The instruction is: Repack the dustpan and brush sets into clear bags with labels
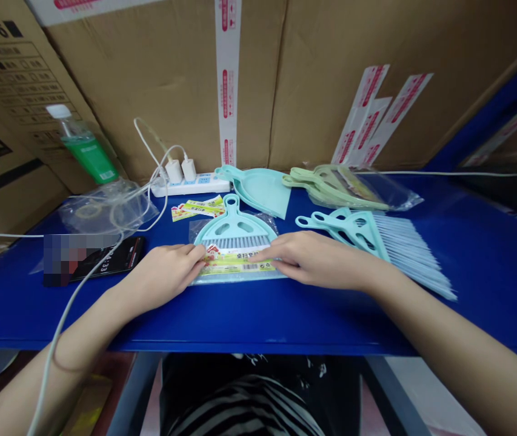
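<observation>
A light-blue dustpan and brush set (231,226) lies flat in a clear plastic bag in front of me, its handle pointing away. Across its near part runs a yellow-green and white label card (235,259). My left hand (170,269) is at the card's left end, fingers closed together at the bag's edge; the fingertips are partly hidden. From the other side my right hand (315,259) rests on the card's right end, index finger stretched over it and fingers apart.
Right of the set lie light-blue hand brushes (353,233). Behind are a bare blue dustpan (260,189), bagged green sets (346,186), loose label cards (197,208) and a power strip (208,183). At left are a bottle (89,154), a black box (108,257) and a trailing white cable (79,293).
</observation>
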`<action>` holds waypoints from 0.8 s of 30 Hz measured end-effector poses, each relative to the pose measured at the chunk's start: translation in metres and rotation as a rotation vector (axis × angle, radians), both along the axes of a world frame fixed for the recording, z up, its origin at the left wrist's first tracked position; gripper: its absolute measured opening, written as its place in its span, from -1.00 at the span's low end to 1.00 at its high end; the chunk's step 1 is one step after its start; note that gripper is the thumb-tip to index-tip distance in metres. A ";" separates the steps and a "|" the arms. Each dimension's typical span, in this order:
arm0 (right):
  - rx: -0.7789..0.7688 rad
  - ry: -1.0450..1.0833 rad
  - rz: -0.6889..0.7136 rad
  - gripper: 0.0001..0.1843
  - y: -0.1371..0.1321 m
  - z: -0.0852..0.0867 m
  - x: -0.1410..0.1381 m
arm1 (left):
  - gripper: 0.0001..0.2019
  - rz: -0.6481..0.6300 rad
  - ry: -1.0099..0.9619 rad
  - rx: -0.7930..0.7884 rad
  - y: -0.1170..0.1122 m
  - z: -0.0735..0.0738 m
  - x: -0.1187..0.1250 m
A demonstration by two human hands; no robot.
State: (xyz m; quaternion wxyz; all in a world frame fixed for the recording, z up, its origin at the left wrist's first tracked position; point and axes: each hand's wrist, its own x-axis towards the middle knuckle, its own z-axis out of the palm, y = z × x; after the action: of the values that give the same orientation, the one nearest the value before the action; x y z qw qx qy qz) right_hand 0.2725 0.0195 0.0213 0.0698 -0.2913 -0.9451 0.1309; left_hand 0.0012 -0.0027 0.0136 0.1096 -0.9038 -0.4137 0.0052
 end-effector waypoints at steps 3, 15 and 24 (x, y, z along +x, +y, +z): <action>-0.007 -0.011 -0.008 -0.50 0.000 0.001 -0.001 | -0.70 0.015 0.007 -0.010 0.000 0.001 0.001; -0.008 -0.011 -0.008 -0.48 -0.002 0.002 -0.001 | -0.74 0.044 0.009 -0.049 -0.002 0.004 0.003; -0.030 -0.017 -0.021 -0.49 -0.002 0.002 -0.001 | -0.71 0.035 0.037 -0.037 -0.001 0.003 0.001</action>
State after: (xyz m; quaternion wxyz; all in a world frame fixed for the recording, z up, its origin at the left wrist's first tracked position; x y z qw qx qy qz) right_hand 0.2717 0.0175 0.0238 0.0587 -0.3032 -0.9405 0.1418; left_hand 0.0025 -0.0033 0.0162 0.1005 -0.8980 -0.4271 0.0316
